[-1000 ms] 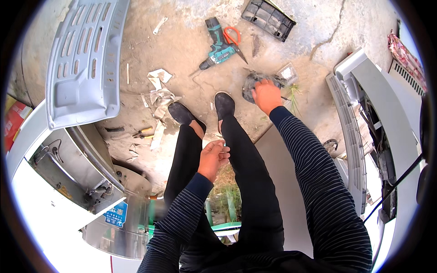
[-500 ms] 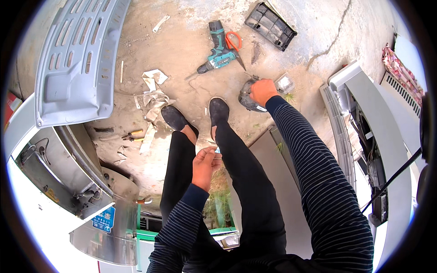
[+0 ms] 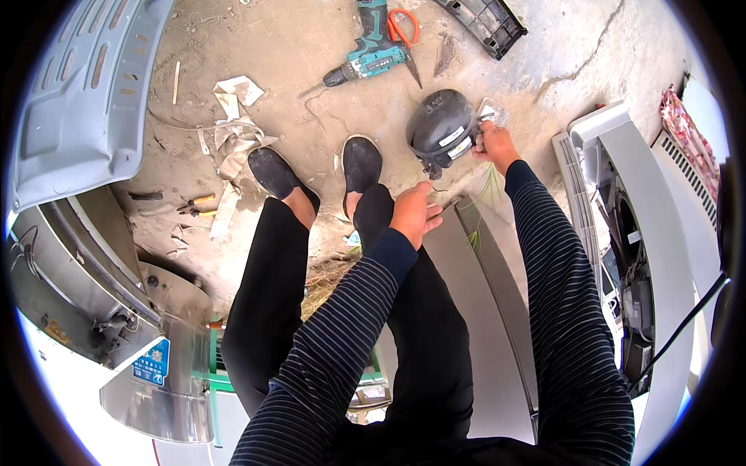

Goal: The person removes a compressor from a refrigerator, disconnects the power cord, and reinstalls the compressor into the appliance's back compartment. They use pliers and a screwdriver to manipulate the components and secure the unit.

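A black, dome-shaped compressor [image 3: 440, 118] with pale labels sits on the floor just beyond my feet. My right hand [image 3: 495, 146] is at its right side, fingers curled between it and a small clear plastic box [image 3: 494, 113]. What these fingers grip, if anything, is too small to make out. My left hand [image 3: 416, 211] hovers over my right knee, below the stubby fitting [image 3: 432, 169] on the compressor's near end. Its fingers are apart, pointing up and right, and nothing shows in them.
Beyond lie a teal drill [image 3: 368, 60], orange-handled scissors [image 3: 403, 28] and a black plastic frame [image 3: 491, 27]. Yellow-handled pliers [image 3: 197, 206] and crumpled tape [image 3: 235, 140] are at left. A grey slotted panel [image 3: 81, 128] and an opened appliance [image 3: 622, 210] flank me.
My right hand has come off the compressor's top to its right side. My left hand has moved up and right, its fingers spreading from a pinch. The whole view has shifted.
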`<act>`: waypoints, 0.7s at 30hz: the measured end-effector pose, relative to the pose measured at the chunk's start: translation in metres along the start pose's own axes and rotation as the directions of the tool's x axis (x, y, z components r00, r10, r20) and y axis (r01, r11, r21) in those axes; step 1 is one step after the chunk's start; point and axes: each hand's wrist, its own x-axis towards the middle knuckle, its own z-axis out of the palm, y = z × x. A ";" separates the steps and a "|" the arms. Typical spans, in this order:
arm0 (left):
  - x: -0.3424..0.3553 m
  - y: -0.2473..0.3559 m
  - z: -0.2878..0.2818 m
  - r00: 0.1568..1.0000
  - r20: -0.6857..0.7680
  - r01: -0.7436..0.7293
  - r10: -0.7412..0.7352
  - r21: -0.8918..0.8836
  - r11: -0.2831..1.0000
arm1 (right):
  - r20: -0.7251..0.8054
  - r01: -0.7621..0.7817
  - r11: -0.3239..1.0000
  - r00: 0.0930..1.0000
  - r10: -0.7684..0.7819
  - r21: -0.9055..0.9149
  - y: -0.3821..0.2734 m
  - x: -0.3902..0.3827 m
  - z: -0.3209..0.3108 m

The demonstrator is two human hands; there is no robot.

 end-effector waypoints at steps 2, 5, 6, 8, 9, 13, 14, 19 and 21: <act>0.013 -0.017 0.004 0.996 0.080 0.037 -0.039 0.021 0.999 | -0.053 -0.034 0.997 0.998 0.038 0.074 0.015 -0.009 0.002; 0.016 -0.020 0.012 0.998 0.047 0.033 -0.034 0.030 0.999 | -0.088 -0.084 0.981 0.991 0.100 0.176 0.031 -0.009 0.004; 0.018 -0.015 0.014 0.999 -0.030 -0.010 0.010 0.002 1.000 | -0.100 -0.118 0.976 0.985 0.138 0.184 0.032 -0.010 0.008; 0.032 -0.006 0.004 0.991 -0.092 -0.094 0.101 0.074 0.993 | -0.140 -0.178 0.960 0.968 0.210 0.215 0.026 -0.022 0.022; 0.041 0.002 -0.003 0.981 -0.120 -0.142 0.155 0.108 0.984 | -0.167 -0.198 0.950 0.956 0.241 0.240 0.019 -0.034 0.035; 0.062 0.024 -0.012 0.993 -0.058 -0.100 0.108 0.114 0.988 | -0.168 -0.291 0.898 0.918 0.359 0.330 0.013 -0.041 0.044; 0.071 0.030 -0.011 0.990 -0.073 -0.110 0.119 0.115 0.987 | -0.200 -0.292 0.911 0.913 0.356 0.291 0.011 -0.041 0.043; 0.100 0.043 -0.010 0.977 -0.179 -0.040 0.113 0.367 0.929 | -0.044 -0.346 0.859 0.920 0.389 0.376 0.015 -0.033 0.046; 0.123 0.043 -0.022 0.975 -0.182 -0.065 0.126 0.307 0.949 | -0.082 -0.310 0.858 0.924 0.373 0.408 0.021 -0.040 0.055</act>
